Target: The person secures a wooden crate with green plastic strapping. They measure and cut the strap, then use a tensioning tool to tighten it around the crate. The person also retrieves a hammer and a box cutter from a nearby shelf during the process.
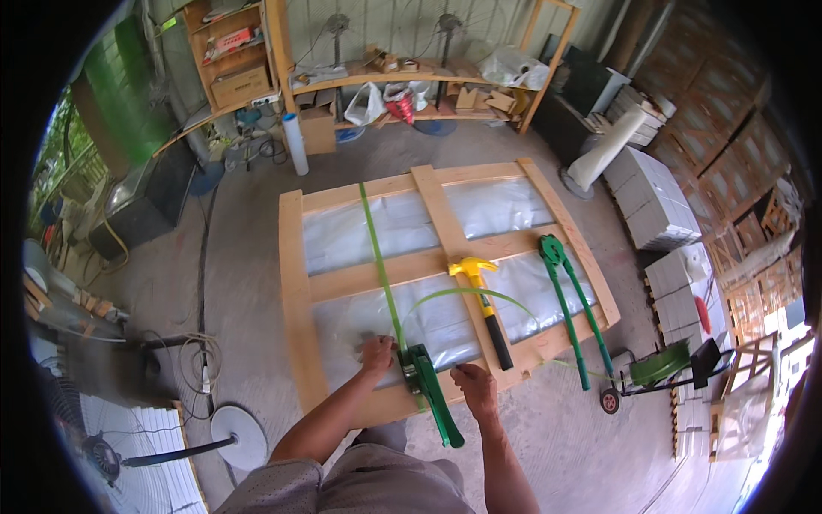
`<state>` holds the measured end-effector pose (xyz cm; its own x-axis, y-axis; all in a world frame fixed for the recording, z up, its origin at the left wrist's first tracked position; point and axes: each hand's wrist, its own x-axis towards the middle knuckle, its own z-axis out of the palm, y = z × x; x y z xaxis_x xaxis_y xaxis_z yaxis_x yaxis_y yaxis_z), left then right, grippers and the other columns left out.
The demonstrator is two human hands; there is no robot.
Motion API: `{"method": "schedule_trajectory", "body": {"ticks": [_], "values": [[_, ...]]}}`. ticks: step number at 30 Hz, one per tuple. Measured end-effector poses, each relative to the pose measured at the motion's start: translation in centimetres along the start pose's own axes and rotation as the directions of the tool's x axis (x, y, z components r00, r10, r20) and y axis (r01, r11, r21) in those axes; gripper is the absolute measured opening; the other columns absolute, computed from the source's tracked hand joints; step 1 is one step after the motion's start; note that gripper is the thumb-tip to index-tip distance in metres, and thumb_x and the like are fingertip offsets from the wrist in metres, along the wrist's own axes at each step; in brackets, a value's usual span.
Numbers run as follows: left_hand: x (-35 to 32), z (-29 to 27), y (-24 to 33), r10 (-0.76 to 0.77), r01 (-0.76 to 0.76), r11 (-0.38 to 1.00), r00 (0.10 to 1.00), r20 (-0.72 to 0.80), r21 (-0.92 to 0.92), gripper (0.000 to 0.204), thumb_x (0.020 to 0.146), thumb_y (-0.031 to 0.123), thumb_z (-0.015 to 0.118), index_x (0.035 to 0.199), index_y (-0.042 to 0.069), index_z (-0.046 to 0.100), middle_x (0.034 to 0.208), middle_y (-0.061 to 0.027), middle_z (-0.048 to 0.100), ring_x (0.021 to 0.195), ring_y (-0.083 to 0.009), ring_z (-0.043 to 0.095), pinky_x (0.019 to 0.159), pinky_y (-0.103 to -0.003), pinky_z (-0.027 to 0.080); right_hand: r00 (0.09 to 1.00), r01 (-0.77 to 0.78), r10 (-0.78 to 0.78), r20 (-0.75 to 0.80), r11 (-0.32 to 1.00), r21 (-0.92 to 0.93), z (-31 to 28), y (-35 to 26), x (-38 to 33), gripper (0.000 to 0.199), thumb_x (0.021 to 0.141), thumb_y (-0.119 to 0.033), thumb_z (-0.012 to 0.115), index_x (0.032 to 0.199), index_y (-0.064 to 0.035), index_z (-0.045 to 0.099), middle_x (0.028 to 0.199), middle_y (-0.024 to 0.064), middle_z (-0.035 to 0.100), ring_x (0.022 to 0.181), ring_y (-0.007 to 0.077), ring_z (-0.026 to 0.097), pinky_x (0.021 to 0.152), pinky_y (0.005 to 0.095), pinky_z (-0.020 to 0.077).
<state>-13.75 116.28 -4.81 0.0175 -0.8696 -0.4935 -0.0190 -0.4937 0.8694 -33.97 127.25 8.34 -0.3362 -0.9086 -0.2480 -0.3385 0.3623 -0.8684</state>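
Observation:
A wooden crate frame (pixel 291 283) lies before me over contents wrapped in clear plastic. A green strap (pixel 377 244) crosses it from the far edge to a green strapping tensioner (pixel 425 381) at the near edge. My left hand (pixel 377 353) is closed just left of the tensioner, close to the strap; anything between its fingers is hidden. Right of the tool's handle, my right hand (pixel 475 387) has curled fingers by the crate's near edge, with nothing visible in them. A yellow claw hammer (pixel 481 295) with a black grip and a green long-handled strap sealer (pixel 565 300) rest on the crate.
A wheeled strap dispenser (pixel 659 368) with a green coil stands at the right. Stacked white boxes (pixel 652 197) line that side. Floor fans (pixel 103 458) are at the lower left. Wooden shelves (pixel 377 81) with cartons and bags run along the back wall.

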Motion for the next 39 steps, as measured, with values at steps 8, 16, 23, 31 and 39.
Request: {"method": "schedule_trajectory", "body": {"ticks": [8, 16, 23, 31, 39], "values": [[1.5, 1.3, 0.3, -0.099, 0.094, 0.989, 0.994, 0.036, 0.111, 0.031, 0.083, 0.022, 0.048, 0.077, -0.007, 0.06, 0.067, -0.0214, 0.059, 0.065, -0.0309, 0.058, 0.062, -0.043, 0.042, 0.991, 0.001, 0.028, 0.128, 0.976, -0.218, 7.5, 0.6, 11.4, 0.036, 0.076, -0.033, 0.066, 0.096, -0.0028, 0.069, 0.08, 0.0109, 0.069, 0.076, 0.0203, 0.066, 0.07, 0.0313, 0.0499], [0.3, 0.7, 1.1, -0.032, 0.015, 0.995, 0.985, 0.169, 0.103, 0.033, 0.087, 0.024, 0.047, 0.091, -0.005, 0.062, 0.079, -0.0214, 0.063, 0.075, -0.0309, 0.06, 0.07, -0.039, 0.045, 0.957, 0.014, 0.081, 0.279, 0.946, -0.324, 11.9, 2.7, 15.0, 0.032, 0.076, -0.033, 0.066, 0.091, -0.0057, 0.07, 0.085, 0.0162, 0.068, 0.082, 0.0283, 0.066, 0.074, 0.0363, 0.0495], [0.6, 0.7, 0.4, -0.033, 0.017, 0.992, 0.991, 0.129, 0.125, 0.031, 0.089, 0.024, 0.048, 0.094, -0.003, 0.062, 0.081, -0.0204, 0.063, 0.076, -0.0298, 0.06, 0.071, -0.037, 0.044, 0.951, -0.038, 0.115, 0.288, 0.965, -0.259, 12.9, 2.8, 15.4, 0.033, 0.077, -0.031, 0.069, 0.093, -0.0024, 0.069, 0.079, 0.0137, 0.068, 0.076, 0.0202, 0.065, 0.07, 0.0318, 0.049], [0.6, 0.8, 0.2, -0.012, 0.006, 0.999, 0.993, 0.116, 0.044, 0.03, 0.09, 0.025, 0.048, 0.093, -0.003, 0.061, 0.078, -0.0183, 0.061, 0.074, -0.0263, 0.057, 0.071, -0.036, 0.043, 0.959, -0.159, 0.194, 0.204, 0.971, -0.178, 13.7, 0.4, 15.0, 0.032, 0.076, -0.03, 0.069, 0.093, -0.0032, 0.069, 0.078, 0.0112, 0.068, 0.074, 0.0181, 0.063, 0.068, 0.032, 0.0487], [0.3, 0.9, 0.7, -0.051, 0.043, 0.996, 0.993, 0.105, 0.079, 0.036, 0.091, 0.029, 0.047, 0.092, -0.003, 0.061, 0.078, -0.0207, 0.061, 0.073, -0.031, 0.058, 0.069, -0.038, 0.044, 0.948, -0.14, 0.19, 0.256, 0.969, -0.204, 13.4, -0.3, 14.6, 0.03, 0.078, -0.027, 0.067, 0.093, -0.0016, 0.068, 0.075, 0.0114, 0.067, 0.07, 0.0187, 0.063, 0.066, 0.0324, 0.0487]]}}
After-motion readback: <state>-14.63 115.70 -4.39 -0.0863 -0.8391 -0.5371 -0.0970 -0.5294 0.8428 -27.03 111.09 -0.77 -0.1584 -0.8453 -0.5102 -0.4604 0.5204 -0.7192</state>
